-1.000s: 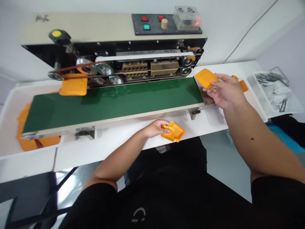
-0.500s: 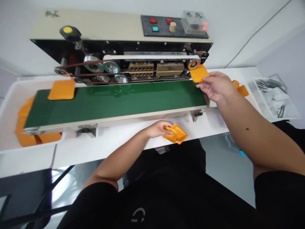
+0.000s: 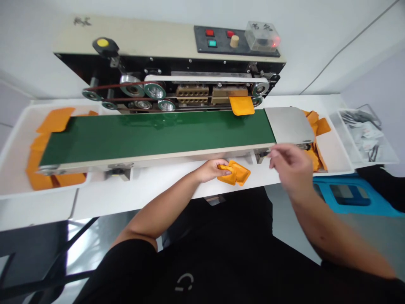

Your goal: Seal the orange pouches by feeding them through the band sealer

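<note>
1. The pouches (image 3: 236,174) are small, flat and orange. They look light and soft, probably a little slick, so a flat pinch at an edge or corner should hold them best.
2. They lie on the front strip of the tabletop (image 3: 152,190), just before the belt (image 3: 158,133). The left hand (image 3: 210,169) rests on them, its fingers (image 3: 223,167) closed over their left edge.
3. The right hand (image 3: 289,165) hangs just right of them, not touching — fingers loosely spread, empty, slightly blurred.
4. A single pouch (image 3: 242,105) sits at the belt's back edge, with its top under the sealer (image 3: 196,90).
</note>
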Available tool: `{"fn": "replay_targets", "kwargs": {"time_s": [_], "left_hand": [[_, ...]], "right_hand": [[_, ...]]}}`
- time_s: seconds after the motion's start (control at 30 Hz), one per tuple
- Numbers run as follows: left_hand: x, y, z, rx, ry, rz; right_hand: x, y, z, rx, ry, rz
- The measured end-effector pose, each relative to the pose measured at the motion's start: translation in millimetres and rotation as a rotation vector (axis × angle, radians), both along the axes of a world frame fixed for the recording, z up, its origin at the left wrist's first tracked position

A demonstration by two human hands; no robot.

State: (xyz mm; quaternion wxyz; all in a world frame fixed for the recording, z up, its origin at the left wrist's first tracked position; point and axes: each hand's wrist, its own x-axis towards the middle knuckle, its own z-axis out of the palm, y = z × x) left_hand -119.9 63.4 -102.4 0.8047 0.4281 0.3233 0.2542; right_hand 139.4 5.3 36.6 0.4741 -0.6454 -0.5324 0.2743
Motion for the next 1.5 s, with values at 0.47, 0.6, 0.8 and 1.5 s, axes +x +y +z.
{"fn": "replay_targets", "kwargs": {"time_s": [0.47, 0.6, 0.8, 1.5], "left_hand": [[2.8, -5.9, -4.2, 0.107, 0.038, 0.056], [2.6, -5.9, -3.3, 0.123, 0.029, 0.036], [0.6, -3.9, -2.8, 0.137, 0.061, 0.008], [0.0, -0.6, -5.0, 0.106, 0.062, -0.048]], "right_hand": [[-41.1, -47.2, -99.1, -0.309, 0.427, -0.002], [-34.1, -44.8, -91.7, -0.314, 0.306, 0.06], [8.0, -44.0, -44.0, -0.211, 0.192, -0.008], [6.4, 145.9, 49.4, -0.235, 0.566, -0.267]]}}
